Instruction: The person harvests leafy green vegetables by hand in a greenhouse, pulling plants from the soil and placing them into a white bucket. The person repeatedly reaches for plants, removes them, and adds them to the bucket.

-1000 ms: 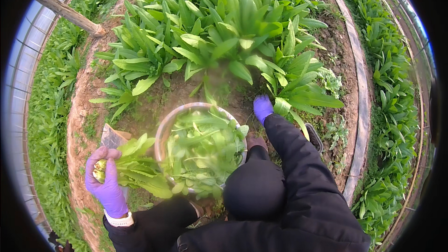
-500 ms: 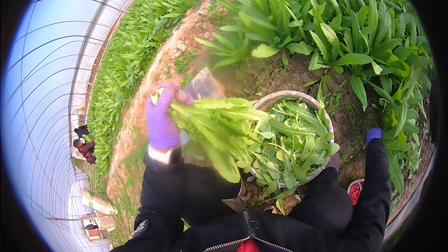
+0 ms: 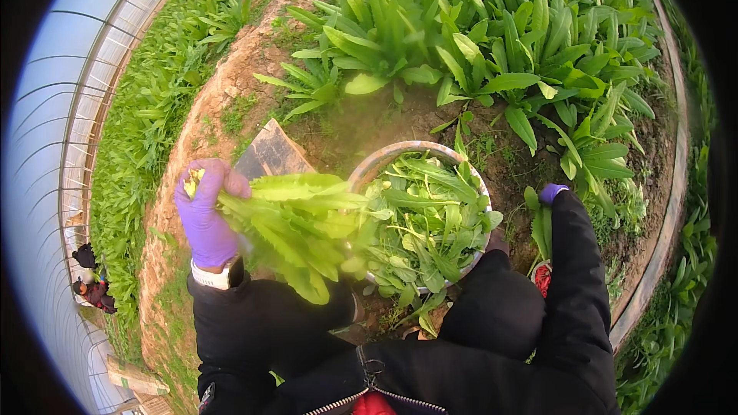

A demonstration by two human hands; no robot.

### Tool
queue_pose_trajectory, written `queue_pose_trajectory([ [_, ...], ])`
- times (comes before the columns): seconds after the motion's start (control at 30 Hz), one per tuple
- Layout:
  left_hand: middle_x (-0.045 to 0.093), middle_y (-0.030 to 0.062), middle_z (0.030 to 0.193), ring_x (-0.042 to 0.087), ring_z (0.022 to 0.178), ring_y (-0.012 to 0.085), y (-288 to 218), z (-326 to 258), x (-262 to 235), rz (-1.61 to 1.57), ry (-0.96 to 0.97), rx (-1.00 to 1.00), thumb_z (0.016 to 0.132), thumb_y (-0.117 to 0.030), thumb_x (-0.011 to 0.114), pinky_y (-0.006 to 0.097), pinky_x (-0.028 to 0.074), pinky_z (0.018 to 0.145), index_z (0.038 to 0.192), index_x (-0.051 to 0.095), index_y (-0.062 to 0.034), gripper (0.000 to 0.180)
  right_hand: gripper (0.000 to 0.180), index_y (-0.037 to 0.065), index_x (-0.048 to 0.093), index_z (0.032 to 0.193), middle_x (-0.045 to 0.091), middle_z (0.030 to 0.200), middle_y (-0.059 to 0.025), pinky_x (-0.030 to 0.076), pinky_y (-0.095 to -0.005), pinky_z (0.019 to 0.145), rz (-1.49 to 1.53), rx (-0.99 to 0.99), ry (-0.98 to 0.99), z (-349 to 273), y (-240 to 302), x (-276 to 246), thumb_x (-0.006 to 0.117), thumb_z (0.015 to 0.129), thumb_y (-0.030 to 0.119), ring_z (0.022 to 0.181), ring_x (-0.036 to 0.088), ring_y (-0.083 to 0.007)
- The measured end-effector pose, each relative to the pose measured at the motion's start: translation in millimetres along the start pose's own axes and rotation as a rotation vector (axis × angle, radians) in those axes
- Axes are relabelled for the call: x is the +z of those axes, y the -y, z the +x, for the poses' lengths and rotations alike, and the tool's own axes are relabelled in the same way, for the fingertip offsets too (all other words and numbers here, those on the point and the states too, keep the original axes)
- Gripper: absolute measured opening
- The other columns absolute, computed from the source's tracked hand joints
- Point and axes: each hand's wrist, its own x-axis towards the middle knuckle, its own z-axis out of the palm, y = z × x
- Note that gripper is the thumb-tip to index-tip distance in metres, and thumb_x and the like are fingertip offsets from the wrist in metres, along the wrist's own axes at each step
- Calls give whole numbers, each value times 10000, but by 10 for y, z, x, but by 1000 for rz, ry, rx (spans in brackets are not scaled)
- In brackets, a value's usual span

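My left hand (image 3: 206, 211), in a purple glove, is closed round the pale stem end of a bunch of long-leaved lettuce (image 3: 296, 223). The green leaves point right, and their tips overlap the near-left side of a round bucket (image 3: 415, 145). Loose cut greens (image 3: 427, 223) fill that bucket, some hanging over its rim. Farther right, my right hand (image 3: 550, 194) reaches low among the lettuce plants at the bed's edge. Only a little of its purple glove shows past the black sleeve; its fingers are hidden. A long leaf (image 3: 541, 232) hangs beside that sleeve.
Dense lettuce plants (image 3: 492, 38) grow ahead and to the right. A flat greyish board (image 3: 273, 155) lies on the soil behind the bunch. A small container with red contents (image 3: 542, 280) stands by my right sleeve. Two people (image 3: 95, 294) are far off by the plastic greenhouse wall.
The view has swung right, so the scene sits farther left in the picture. My left hand still holds the lettuce bunch. A long leaf now shows on the left of my right sleeve.
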Motion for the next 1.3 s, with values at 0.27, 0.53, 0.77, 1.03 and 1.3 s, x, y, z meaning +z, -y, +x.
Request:
queue_pose_trajectory([
  [0.27, 662, 78, 824, 625, 658, 129, -25, -280, 116, 195, 266, -24, 916, 17, 649, 285, 543, 667, 1050, 678, 51, 141, 531, 10, 603, 1266, 698, 1112, -191, 534, -361, 872, 500, -606, -447, -2077, 1698, -1778, 734, 820, 269, 990, 688, -265],
  [0.53, 726, 130, 1106, 696, 981, 154, 159, -511, 344, 217, 512, 29, 855, 16, 713, 287, 558, 864, 1149, 704, 7, 294, 465, 18, 582, 1328, 686, 1179, -59, 489, -290, 993, 1229, -1134, -356, -3102, 2854, -2155, 660, 870, 0, 1062, 633, -116],
  [0.77, 702, 162, 1200, 702, 1062, 244, 242, -649, 446, 639, 425, 353, 786, -66, 783, 324, 535, 942, 1189, 690, -12, 417, 441, -3, 541, 1324, 674, 1169, -109, 521, -345, 979, 1590, -1164, -325, -3177, 3243, -2108, 622, 891, -14, 1055, 653, -186],
  [1.03, 709, 183, 1015, 702, 883, 354, 271, -479, 446, 862, 356, 284, 774, -195, 774, 388, 559, 744, 1225, 660, -68, 482, 410, 3, 552, 1290, 675, 1164, -94, 525, -358, 980, 1836, -1278, -24, -3370, 3516, -1936, 624, 888, -24, 1046, 653, -179],
  [1.3, 705, 153, 894, 681, 760, 352, 241, -370, 384, 1138, 428, 563, 710, -126, 761, 425, 533, 661, 1245, 641, -150, 549, 294, 23, 629, 1102, 702, 904, -93, 575, -347, 763, 1698, -1013, -186, -3277, 3281, -2030, 660, 810, 6, 805, 697, -188],
])
